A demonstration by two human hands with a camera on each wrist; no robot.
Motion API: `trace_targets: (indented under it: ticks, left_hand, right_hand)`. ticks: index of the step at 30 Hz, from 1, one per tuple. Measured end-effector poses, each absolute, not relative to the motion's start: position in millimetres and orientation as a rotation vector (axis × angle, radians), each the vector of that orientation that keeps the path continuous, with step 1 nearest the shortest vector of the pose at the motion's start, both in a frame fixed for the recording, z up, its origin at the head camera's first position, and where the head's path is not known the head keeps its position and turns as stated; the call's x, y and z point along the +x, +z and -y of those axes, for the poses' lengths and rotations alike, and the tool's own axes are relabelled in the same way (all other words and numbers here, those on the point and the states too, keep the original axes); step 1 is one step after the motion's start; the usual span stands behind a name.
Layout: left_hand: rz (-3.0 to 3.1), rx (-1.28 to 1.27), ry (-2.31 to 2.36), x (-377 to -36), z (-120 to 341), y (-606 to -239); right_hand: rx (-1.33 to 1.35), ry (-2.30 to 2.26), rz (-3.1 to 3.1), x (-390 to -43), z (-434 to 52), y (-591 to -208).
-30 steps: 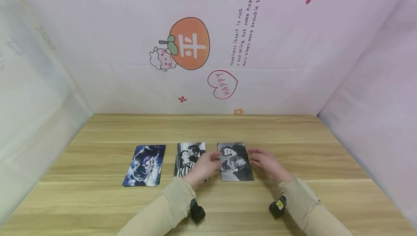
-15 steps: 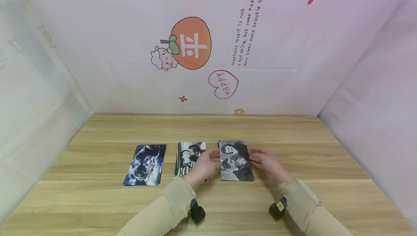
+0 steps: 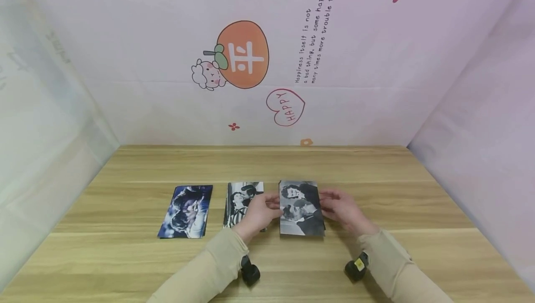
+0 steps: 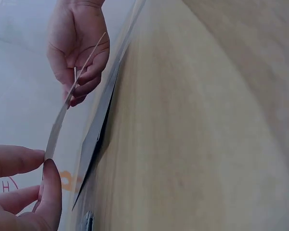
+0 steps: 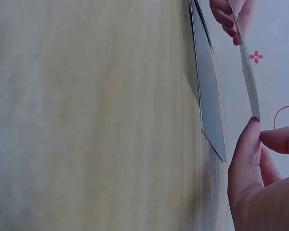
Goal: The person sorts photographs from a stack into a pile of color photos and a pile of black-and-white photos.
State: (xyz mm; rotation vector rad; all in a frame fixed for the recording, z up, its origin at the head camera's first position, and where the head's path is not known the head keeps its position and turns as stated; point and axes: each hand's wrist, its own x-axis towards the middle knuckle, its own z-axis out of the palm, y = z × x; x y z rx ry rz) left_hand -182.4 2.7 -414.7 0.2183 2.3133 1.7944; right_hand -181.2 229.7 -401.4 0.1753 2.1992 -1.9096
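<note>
At lower left of the head view a blue photo [image 3: 185,212] lay flat on the table [image 3: 376,256], with a striped-dress photo [image 3: 241,200] beside it. Right of centre, a black-and-white photo [image 3: 301,207] was pinched at its side edges by the left hand [image 3: 259,211] and right hand [image 3: 342,209], lifted off another print beneath. A slack pinch could let it slip or bend. Bare wood was left open to the right.

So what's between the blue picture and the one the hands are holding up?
Another black-and-white photo lies flat on the table, between the blue picture and the held photo. The left hand covers part of it in the head view.
</note>
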Motion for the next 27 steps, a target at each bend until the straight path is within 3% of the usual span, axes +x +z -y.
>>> trace_targets:
  ticks: [27]
  left_hand:
    - [-2.24, 0.266, 1.853, -173.9, 42.6, -406.4]
  right_hand:
    - [0.146, -1.953, -2.162, -173.9, -193.5, -396.8]
